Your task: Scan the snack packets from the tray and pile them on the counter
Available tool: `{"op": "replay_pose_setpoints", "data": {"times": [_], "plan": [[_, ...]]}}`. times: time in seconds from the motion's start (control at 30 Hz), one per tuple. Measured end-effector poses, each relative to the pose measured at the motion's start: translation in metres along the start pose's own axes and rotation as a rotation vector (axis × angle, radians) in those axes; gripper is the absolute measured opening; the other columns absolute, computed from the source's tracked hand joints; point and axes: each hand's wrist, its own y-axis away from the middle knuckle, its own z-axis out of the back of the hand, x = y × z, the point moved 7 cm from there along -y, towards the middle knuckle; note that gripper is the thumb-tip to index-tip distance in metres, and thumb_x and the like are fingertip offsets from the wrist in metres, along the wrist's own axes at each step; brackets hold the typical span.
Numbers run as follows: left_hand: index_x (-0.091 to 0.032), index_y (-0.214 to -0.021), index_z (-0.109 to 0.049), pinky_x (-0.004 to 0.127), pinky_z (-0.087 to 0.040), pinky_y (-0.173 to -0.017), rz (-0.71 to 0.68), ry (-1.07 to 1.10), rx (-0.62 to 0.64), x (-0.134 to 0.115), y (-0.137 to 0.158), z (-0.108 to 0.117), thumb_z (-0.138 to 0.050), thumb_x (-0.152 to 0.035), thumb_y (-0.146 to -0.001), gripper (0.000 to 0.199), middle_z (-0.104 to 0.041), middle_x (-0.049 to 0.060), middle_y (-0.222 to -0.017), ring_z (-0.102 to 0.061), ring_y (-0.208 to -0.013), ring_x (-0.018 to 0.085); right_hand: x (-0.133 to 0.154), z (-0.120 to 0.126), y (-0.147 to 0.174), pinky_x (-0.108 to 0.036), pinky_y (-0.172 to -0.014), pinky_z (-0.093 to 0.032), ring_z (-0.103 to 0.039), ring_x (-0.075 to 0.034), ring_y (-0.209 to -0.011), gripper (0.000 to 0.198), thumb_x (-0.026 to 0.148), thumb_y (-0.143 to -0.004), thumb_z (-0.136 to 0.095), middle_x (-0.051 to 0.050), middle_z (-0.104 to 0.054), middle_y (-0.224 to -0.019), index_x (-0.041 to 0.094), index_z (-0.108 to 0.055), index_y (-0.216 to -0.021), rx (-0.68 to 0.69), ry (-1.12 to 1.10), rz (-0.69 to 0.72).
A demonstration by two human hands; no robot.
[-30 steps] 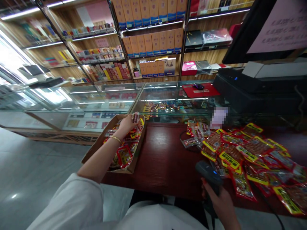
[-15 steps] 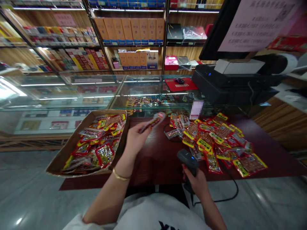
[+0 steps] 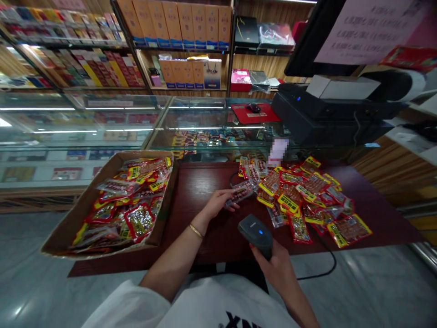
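My left hand [image 3: 218,203], with a gold bangle at the wrist, is low over the middle of the table. Its fingers close on the near end of a clear-and-red snack packet [image 3: 242,191], which lies at the left edge of a loose pile of snack packets [image 3: 290,200]. My right hand [image 3: 276,264] is wrapped round a black barcode scanner [image 3: 256,232] with a blue light on top. The scanner's head points forward and left, just below the packet. A cardboard box [image 3: 166,200] full of similar packets stands left of my left hand.
The dark red table [image 3: 196,182] abuts a glass display counter [image 3: 164,132]. A black cash drawer and printer unit [image 3: 307,118] sits under a monitor at right. A red mouse pad [image 3: 269,114] lies behind, near a blurred phone-like card [image 3: 278,151]. The scanner's cable [image 3: 331,269] loops at right.
My left hand, holding a packet in the air, has come down and right to the pile's left edge. My right hand has turned and raised the scanner slightly leftward. The view has shifted down.
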Motion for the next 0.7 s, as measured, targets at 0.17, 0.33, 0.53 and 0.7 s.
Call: {"op": "replay_pose_setpoints", "data": {"times": [0.17,0.33,0.53,0.7], "plan": [[-0.007,-0.125,-0.070,0.026,-0.057,-0.048,0.016,0.013,0.027,0.000,0.000,-0.004,-0.056,-0.028,-0.087,0.046,-0.078,0.020,-0.108,-0.076,-0.062,0.022,0.020,0.007,0.002,-0.036,-0.081,-0.058,-0.075,-0.029,-0.085,0.035,0.045,-0.092,-0.058,-0.013,-0.079,-0.091,0.016,-0.075,-0.100,0.000,0.134,0.096],[-0.005,-0.124,-0.069,0.028,-0.058,-0.048,0.017,0.021,0.018,0.005,-0.003,-0.001,-0.055,-0.025,-0.086,0.046,-0.079,0.021,-0.104,-0.076,-0.060,0.023,0.031,0.014,0.002,-0.035,-0.077,-0.059,-0.075,-0.027,-0.076,0.035,0.046,-0.093,-0.057,-0.011,-0.079,-0.083,0.016,-0.075,-0.095,0.007,0.188,0.145],[-0.004,-0.122,-0.069,0.034,-0.060,-0.052,0.005,0.018,0.013,0.008,-0.003,0.000,-0.060,-0.034,-0.088,0.046,-0.079,0.022,-0.095,-0.076,-0.063,0.027,0.029,0.022,0.008,-0.034,-0.073,-0.058,-0.073,-0.027,-0.069,0.037,0.049,-0.093,-0.056,-0.011,-0.077,-0.076,0.016,-0.075,-0.093,0.011,0.227,0.104],[-0.004,-0.124,-0.070,0.034,-0.059,-0.056,-0.022,-0.014,-0.004,0.005,-0.001,0.000,-0.064,-0.041,-0.088,0.052,-0.079,0.020,-0.088,-0.076,-0.064,0.027,0.024,0.026,0.007,-0.035,-0.074,-0.056,-0.074,-0.028,-0.071,0.038,0.051,-0.092,-0.057,-0.012,-0.077,-0.075,0.017,-0.075,-0.093,-0.009,0.207,0.067]]}}
